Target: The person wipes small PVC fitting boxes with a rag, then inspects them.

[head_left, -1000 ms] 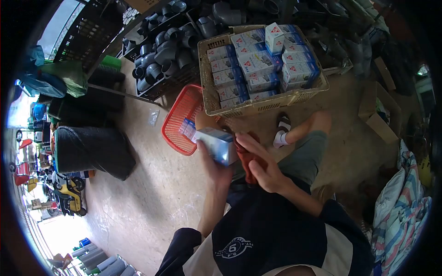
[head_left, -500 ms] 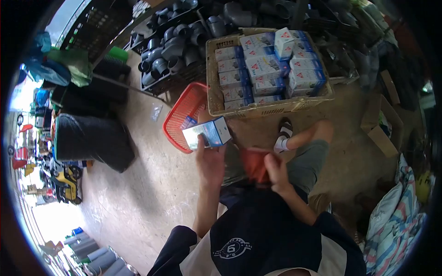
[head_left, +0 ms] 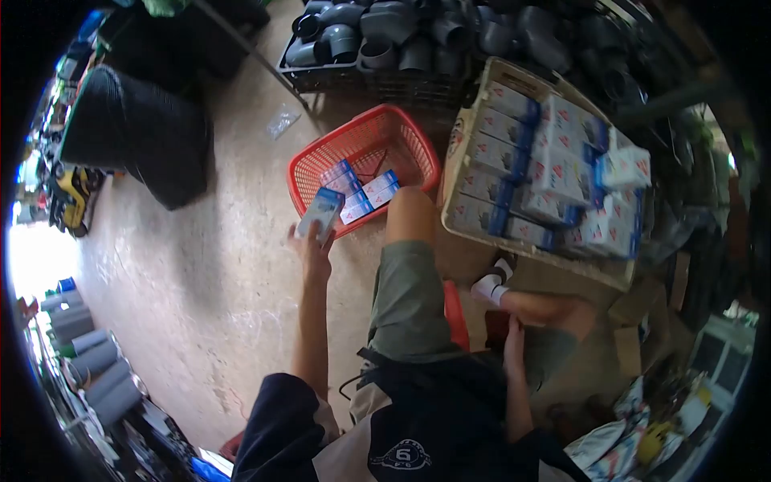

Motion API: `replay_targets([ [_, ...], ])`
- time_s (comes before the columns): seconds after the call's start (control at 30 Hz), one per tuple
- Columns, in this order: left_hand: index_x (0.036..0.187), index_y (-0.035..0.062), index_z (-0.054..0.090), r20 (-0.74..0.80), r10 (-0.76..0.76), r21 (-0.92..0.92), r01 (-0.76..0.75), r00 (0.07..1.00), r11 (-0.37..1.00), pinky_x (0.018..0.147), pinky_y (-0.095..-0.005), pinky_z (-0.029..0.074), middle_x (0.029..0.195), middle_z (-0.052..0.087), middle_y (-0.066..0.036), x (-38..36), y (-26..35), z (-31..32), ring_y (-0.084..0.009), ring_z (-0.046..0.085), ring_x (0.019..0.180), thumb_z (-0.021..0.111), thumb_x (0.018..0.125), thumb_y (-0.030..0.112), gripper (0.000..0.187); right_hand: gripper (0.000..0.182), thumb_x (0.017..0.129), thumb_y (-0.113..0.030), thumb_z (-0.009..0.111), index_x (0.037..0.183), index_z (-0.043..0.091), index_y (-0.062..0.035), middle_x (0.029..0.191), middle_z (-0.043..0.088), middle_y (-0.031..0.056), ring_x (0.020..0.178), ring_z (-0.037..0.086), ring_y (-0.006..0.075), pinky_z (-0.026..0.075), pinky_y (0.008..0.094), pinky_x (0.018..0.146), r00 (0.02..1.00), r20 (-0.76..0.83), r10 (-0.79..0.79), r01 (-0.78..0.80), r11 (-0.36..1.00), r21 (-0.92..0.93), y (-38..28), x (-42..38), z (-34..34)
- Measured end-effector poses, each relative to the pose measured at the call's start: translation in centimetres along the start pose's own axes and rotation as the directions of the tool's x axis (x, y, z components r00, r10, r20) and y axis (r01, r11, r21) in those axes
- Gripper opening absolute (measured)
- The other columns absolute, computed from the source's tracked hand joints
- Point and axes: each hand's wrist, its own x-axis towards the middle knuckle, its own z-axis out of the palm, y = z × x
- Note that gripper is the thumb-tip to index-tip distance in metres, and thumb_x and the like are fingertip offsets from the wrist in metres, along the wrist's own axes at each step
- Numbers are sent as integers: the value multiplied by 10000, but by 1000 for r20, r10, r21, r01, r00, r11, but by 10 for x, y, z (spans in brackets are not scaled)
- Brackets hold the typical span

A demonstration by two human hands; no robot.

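My left hand (head_left: pixel 312 253) grips a small blue-and-white cardboard box (head_left: pixel 323 210), tilted over the near left rim of a red plastic basket (head_left: pixel 414 124). Inside that basket lie several similar boxes (head_left: pixel 380 189). Low beside my bent leg, my right hand (head_left: pixel 514 341) has its fingers closed at a dark red cloth-like piece (head_left: pixel 496 328), partly in shadow. To the right of the basket stands a worn beige crate (head_left: pixel 546 265) stacked with more blue-and-white boxes (head_left: pixel 566 173).
Black crates of grey pipe elbows (head_left: pixel 341 40) line the back. A dark mesh roll (head_left: pixel 132 132) stands left, and a clear plastic bag (head_left: pixel 283 120) lies on the concrete floor (head_left: pixel 233 281). Something red (head_left: pixel 455 315) shows beneath me. An open cardboard box (head_left: pixel 634 329) is at right.
My left hand has carried the box to the basket's near left rim. My right hand has moved down and right with the red piece. The view has turned, showing more of the basket's inside.
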Motion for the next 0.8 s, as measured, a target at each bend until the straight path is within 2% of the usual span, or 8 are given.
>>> replay_targets([
  [0.1,1306,122,507,61,-98,168,86,993,982,807,-372,556,1161,588,-63,103,-50,9,-194,609,1009,752,872,213,506,646,1047,-454,487,1438,461,60,1419,525,195,1290,509,292,377,374,1089,995,11,95,-91,972,-215,-45,-13,25],
  [0.23,1202,81,594,199,-226,223,180,954,958,766,-363,545,1027,648,-88,197,-114,50,-176,642,842,794,834,200,436,585,1052,-429,481,1381,533,52,1325,599,186,1231,561,293,409,367,1055,984,90,157,-120,939,-324,6,21,15],
  [0.3,1184,56,589,170,-105,445,18,980,896,762,-364,546,1067,658,-118,245,-166,59,-197,653,874,798,805,159,445,565,1052,-429,477,1344,572,46,1280,628,183,1192,588,288,428,365,1031,971,79,227,-193,932,-307,-41,-1,36],
  [0.43,1178,29,575,276,64,636,-232,959,736,768,-368,551,1089,669,-146,274,-198,83,-228,658,922,792,725,81,505,557,1050,-430,478,1299,598,55,1236,651,184,1124,617,280,456,370,978,965,77,250,-218,932,-290,-3,10,22],
  [0.53,1167,20,570,336,-33,541,-164,941,825,819,-432,542,1067,664,-195,291,-211,103,-305,665,950,710,700,30,488,572,1051,-428,474,1319,578,67,1268,639,198,1166,602,296,443,384,1000,923,48,381,-345,878,-331,-44,4,41],
  [0.6,1160,18,577,506,261,578,-548,822,604,866,-475,526,1072,651,-233,322,-237,110,-377,647,979,656,691,6,476,592,1052,-433,467,1348,555,73,1310,618,220,1229,575,320,420,400,1037,928,83,364,-305,868,-391,-30,11,33],
  [0.67,1164,20,599,652,370,533,-748,661,396,948,-533,484,1114,626,-283,316,-223,114,-469,581,1083,579,686,0,478,564,1049,-437,471,1313,595,46,1254,642,185,1148,614,278,459,372,991,946,56,318,-266,867,-421,-3,21,20],
  [0.8,1211,43,600,724,265,614,-770,637,174,949,-529,490,1131,611,-279,328,-233,104,-454,569,1128,622,724,80,489,567,1045,-446,473,1302,604,42,1208,659,175,1112,630,269,478,363,967,964,-14,265,-247,874,-419,-9,17,38],
])
